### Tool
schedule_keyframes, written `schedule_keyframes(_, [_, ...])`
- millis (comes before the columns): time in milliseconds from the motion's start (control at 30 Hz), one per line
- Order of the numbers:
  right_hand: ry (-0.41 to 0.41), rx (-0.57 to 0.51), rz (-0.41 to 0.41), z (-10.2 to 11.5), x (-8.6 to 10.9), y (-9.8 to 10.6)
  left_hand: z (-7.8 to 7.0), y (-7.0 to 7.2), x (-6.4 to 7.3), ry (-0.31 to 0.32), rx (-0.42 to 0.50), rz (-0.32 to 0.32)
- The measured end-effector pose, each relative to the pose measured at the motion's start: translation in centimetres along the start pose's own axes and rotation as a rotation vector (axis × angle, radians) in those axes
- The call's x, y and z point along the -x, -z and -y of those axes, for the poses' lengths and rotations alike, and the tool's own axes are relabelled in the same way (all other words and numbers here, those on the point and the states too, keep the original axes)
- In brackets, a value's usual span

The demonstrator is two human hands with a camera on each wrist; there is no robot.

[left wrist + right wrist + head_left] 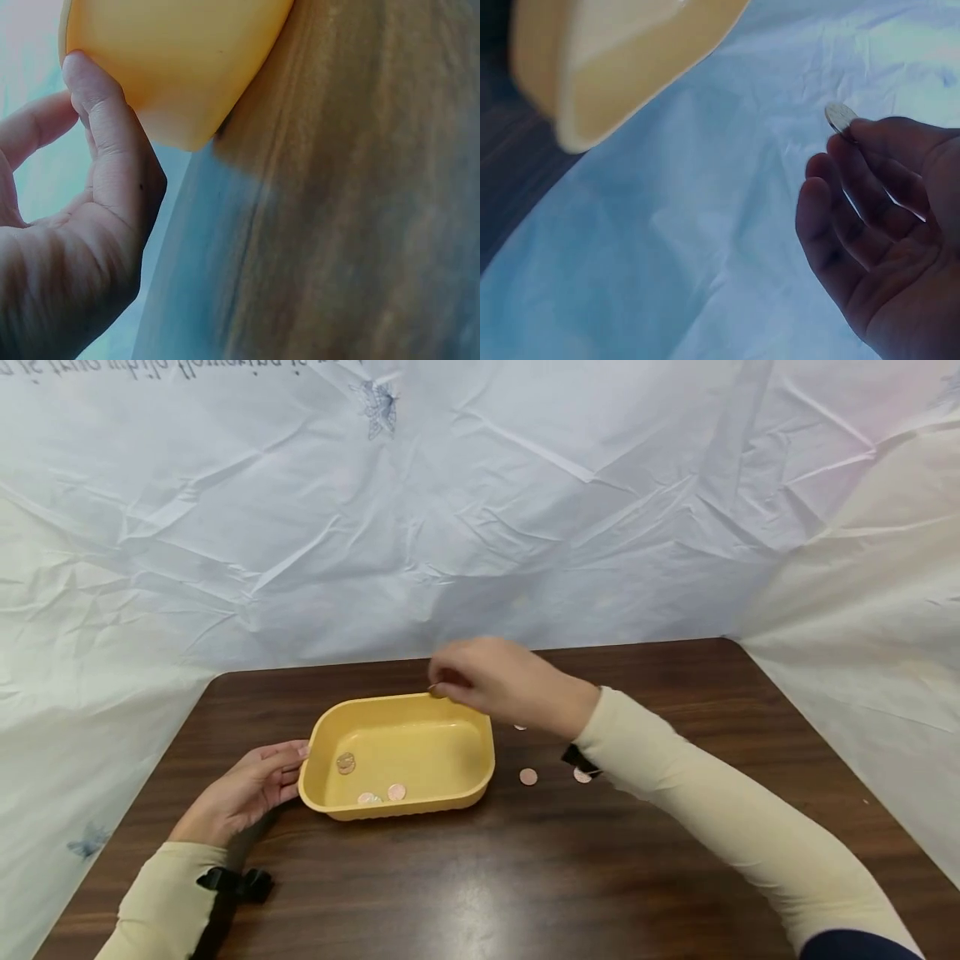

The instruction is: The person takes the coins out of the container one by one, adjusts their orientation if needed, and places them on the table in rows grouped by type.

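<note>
A yellow plastic tray (420, 752) with raised walls sits on the table. My left hand (251, 789) holds its left end, thumb and fingers at the rim; the left wrist view shows the fingertips against the tray's wall (180, 67). Inside the tray lie several coins, among them a coin (397, 792) near the front wall and overlapping coins (346, 763) at the left. Above the tray's far right rim, my right hand (502, 681) pinches a coin (841, 118) between thumb and fingertips, clear of the tray.
On the dark wooden table (480, 877), right of the tray, lie a coin (528, 777), another coin (582, 775) by the right wrist strap, and a third coin (521, 727) partly hidden by the right hand. A wrinkled white cloth (450, 527) hangs behind and beside the table.
</note>
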State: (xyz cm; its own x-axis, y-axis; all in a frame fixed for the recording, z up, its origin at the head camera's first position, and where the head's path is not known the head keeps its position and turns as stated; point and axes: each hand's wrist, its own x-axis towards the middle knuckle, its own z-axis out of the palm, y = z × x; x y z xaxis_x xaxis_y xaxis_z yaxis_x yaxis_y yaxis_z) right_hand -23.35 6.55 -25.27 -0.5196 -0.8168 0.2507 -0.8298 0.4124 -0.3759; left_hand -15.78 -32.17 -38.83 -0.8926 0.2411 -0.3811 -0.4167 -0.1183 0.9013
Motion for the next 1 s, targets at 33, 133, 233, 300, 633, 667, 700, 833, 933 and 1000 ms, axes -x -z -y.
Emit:
schedule_keyframes(33, [-0.019,-0.024,-0.027,-0.6,0.8,0.2,0.0,0.1,0.0,-0.001,0.006,0.0])
schedule_keyframes(133, [-0.086,-0.09,-0.098,-2.3,2.8,0.8,0.0,0.4,0.2,-0.006,0.027,0.001])
schedule_keyframes(233, [-0.178,-0.148,-0.134,-3.6,4.6,1.3,0.1,0.7,0.5,-0.009,0.04,0.006])
schedule_keyframes(300, [-0.235,-0.175,-0.15,-4.4,5.8,1.5,0.1,0.9,0.7,-0.009,0.044,0.013])
schedule_keyframes(633, [-0.62,-0.312,-0.144,-9.8,11.6,0.8,0.4,0.7,0.6,-0.025,0.062,0.051])
schedule_keyframes(667, [-0.653,-0.337,-0.125,-10.3,12.1,0.6,0.5,0.6,0.6,-0.023,0.061,0.048])
schedule_keyframes(700, [-0.682,-0.355,-0.108,-10.9,12.6,0.3,0.5,0.6,0.5,-0.02,0.06,0.043])
schedule_keyframes(833, [-0.757,-0.427,-0.054,-13.1,14.1,-0.8,0.5,0.4,0.3,-0.006,0.061,0.025])
schedule_keyframes(933, [-0.802,-0.46,-0.013,-14.6,14.8,-1.6,0.5,0.3,0.1,0.002,0.063,0.016])
schedule_keyframes(1000, [-0.834,-0.468,0.025,-15.3,15.1,-2.0,0.5,0.3,0.0,0.005,0.064,0.014])
